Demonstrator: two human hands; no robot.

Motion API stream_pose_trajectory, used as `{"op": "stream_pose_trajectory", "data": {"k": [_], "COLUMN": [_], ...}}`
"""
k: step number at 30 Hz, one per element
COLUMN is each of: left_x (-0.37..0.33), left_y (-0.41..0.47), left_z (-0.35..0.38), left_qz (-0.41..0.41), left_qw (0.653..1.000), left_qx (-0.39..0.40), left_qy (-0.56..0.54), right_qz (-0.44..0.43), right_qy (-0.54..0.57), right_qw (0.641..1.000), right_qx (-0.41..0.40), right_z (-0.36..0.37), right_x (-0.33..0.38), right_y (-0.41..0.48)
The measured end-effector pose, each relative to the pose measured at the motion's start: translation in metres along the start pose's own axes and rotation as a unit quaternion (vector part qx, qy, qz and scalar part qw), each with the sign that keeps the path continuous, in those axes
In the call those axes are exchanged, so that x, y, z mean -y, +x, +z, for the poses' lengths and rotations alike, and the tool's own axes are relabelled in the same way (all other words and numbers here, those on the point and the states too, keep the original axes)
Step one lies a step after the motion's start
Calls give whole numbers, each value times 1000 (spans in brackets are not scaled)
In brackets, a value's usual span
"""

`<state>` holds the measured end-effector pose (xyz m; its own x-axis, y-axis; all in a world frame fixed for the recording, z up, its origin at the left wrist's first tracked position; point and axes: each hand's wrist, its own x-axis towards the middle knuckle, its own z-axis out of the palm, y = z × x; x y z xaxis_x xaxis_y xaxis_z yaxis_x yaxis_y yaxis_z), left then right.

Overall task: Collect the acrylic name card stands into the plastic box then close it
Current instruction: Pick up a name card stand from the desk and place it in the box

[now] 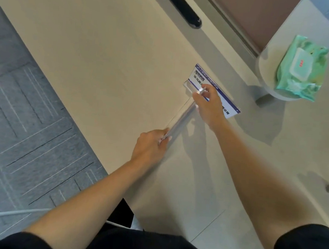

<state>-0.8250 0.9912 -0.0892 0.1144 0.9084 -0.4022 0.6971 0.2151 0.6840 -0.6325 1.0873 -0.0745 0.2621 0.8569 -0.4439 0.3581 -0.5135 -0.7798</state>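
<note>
A clear acrylic name card stand (182, 118) is held edge-on above the beige table (105, 58). My left hand (152, 145) grips its near end and my right hand (209, 106) pinches its far end. Behind my right hand, a second acrylic stand with a blue and white printed card (199, 75) lies on the table, partly hidden by my fingers. No plastic box is in view.
A green pack of wet wipes (301, 67) lies on a small raised shelf (266, 60) at the right. A black oval cable port (183, 8) is set in the table's far side. Grey carpet (20, 110) lies to the left, with a white cable (6, 213) across it.
</note>
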Motion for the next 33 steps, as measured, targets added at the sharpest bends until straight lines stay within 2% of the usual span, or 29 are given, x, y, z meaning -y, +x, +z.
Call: {"op": "stream_pose_trajectory", "data": {"k": [5,12,18,21,25,30,33], "left_x": [-13,-41,-64,-75,-82,-94,-98], "left_y": [-25,-102,-177,-205,-229,-257,-273], "left_z": [-9,-13,13,28,41,49,55], "left_qz": [46,67,94,123,174,298,349], "left_qw": [998,983,954,955,951,941,923], "left_qx": [-41,-91,-128,-121,-95,-21,38], "left_qy": [-7,-146,-253,-241,-235,-162,-154], "right_qz": [-26,-58,-91,-56,-38,-59,-57], "right_qy": [1,55,121,152,160,155,142], "right_qw": [1000,997,988,986,986,981,975], "right_qx": [-10,21,37,47,5,-105,-159], "right_z": [-17,-58,-84,-103,-130,-161,-178], "right_x": [6,18,6,1,-8,-18,-30], "right_y": [-22,-81,-160,-204,-246,-296,-326]}}
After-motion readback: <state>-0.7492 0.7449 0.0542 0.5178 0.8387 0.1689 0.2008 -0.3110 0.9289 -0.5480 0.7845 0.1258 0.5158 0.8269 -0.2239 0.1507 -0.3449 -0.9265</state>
